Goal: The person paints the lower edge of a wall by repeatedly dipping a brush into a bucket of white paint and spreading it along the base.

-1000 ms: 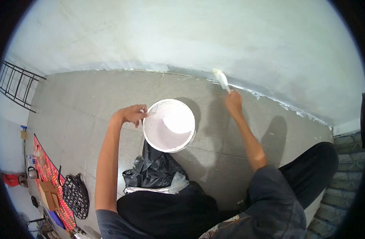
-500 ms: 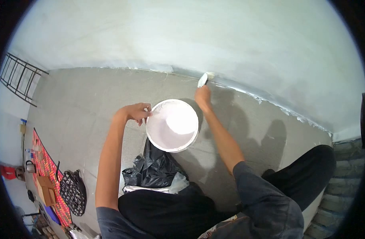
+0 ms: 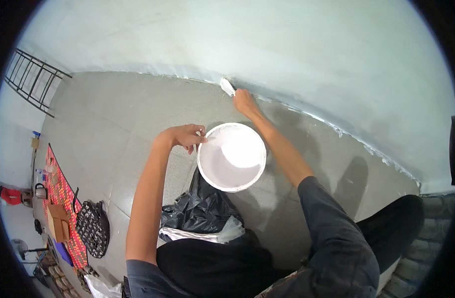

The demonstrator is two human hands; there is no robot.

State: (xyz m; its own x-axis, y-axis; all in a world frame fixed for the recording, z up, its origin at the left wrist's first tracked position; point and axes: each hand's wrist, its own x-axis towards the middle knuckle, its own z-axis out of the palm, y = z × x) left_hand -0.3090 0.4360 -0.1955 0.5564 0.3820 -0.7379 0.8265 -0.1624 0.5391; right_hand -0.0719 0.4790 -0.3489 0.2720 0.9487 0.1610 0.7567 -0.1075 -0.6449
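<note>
My right hand (image 3: 245, 103) is closed round the handle of a paintbrush (image 3: 228, 87) smeared with white. The brush's head is at the foot of the pale wall (image 3: 287, 44), where wall and floor meet. With fingers and thumb, my left hand (image 3: 186, 137) grips the left rim of a white bucket (image 3: 201, 166). Whitish paint shows inside the bucket, with a bright glare across it. A black plastic bag (image 3: 202, 211) lies on the floor between the bucket and my lap.
Ragged white paint edges run along the wall base to the right. A dark metal rack (image 3: 33, 82) leans at the far left. A patterned mat (image 3: 78, 241) holds a cardboard box (image 3: 58, 222), a dark patterned bag (image 3: 93, 229) and a kettle (image 3: 40, 191). Grey tiles (image 3: 113, 114) cover the floor.
My right hand has moved the brush leftward along the wall base. My left hand stays on the bucket's rim. The whole view has shifted slightly, so the bucket appears further right.
</note>
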